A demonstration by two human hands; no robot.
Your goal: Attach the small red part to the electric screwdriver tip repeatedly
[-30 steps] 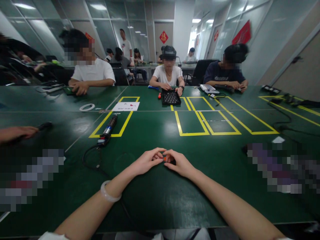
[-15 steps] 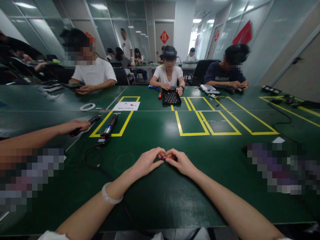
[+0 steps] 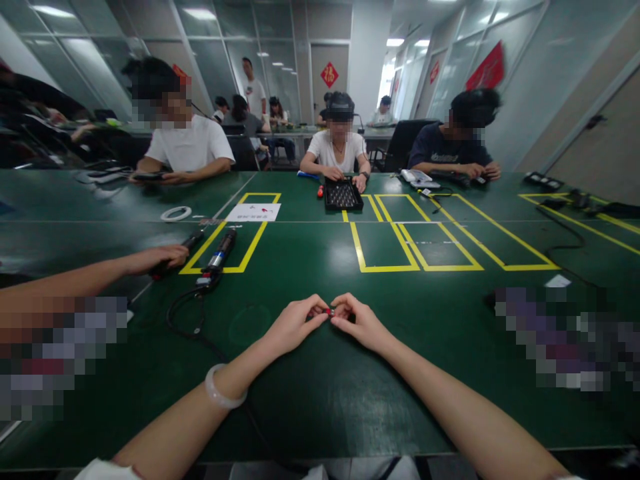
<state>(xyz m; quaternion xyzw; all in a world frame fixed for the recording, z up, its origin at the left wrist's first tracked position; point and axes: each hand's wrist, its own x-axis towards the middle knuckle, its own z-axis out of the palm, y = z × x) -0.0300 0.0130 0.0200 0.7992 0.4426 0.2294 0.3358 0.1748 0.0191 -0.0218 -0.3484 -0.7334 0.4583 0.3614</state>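
Note:
A tiny red piece with a dark or silvery part (image 3: 329, 312) sits between my fingertips; it is too small to name. My left hand (image 3: 299, 323) pinches it from the left, thumb and index finger closed on it. From the other side, my right hand (image 3: 361, 322) is closed at its right end, fingers curled and thumb below. Both hands are just above the green table (image 3: 320, 393), and the fingers cover most of the piece.
Left of my hands lies an electric screwdriver (image 3: 221, 252) with a cable. A co-worker's hand (image 3: 173, 255) grips a dark tool beside it. Yellow tape outlines (image 3: 390, 269) mark the table. Across sits a person with a black compartment tray (image 3: 343, 195); a paper sheet (image 3: 254, 213) lies nearby.
The small piece has turned slightly between my fingers; its orange-red side shows less. My hands stay nearly in place. The co-worker's hand on the left has moved slightly right with its tool.

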